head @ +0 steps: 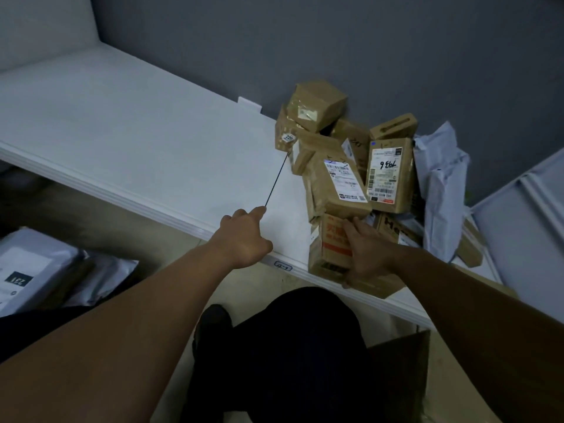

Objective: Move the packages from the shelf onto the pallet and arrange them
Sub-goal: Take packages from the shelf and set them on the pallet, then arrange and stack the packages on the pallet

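The box with red print (332, 239) is sitting at the near edge of the white shelf (137, 132), at the near end of a heap of packages crowding the shelf's right end. The right hand (369, 254) is gripping it, fingers spreading over its top face and thumb curling under the near side, where the box is overhanging the shelf edge. Just beyond it, a labelled brown carton (345, 187) is leaning against it, and to the right a carton marked in black pen (387, 172) is standing upright. A small box (317, 105) is perching on top at the far side, and white poly bags (442, 190) are slumping against the wall on the right.

The left hand (244, 236) is pinching the near end of a thin black rod (276, 181), whose far end is carrying a small numbered tag (288, 137) against the far-left carton.

This looks like the pick-up step: one package is being taken from the shelf. The next move is calling for a lift clear of the leaning carton, which may topple as its support goes, then a turn toward the low left, where grey mailer bags (36, 270) are lying. I cannot tell whether they are on the pallet.
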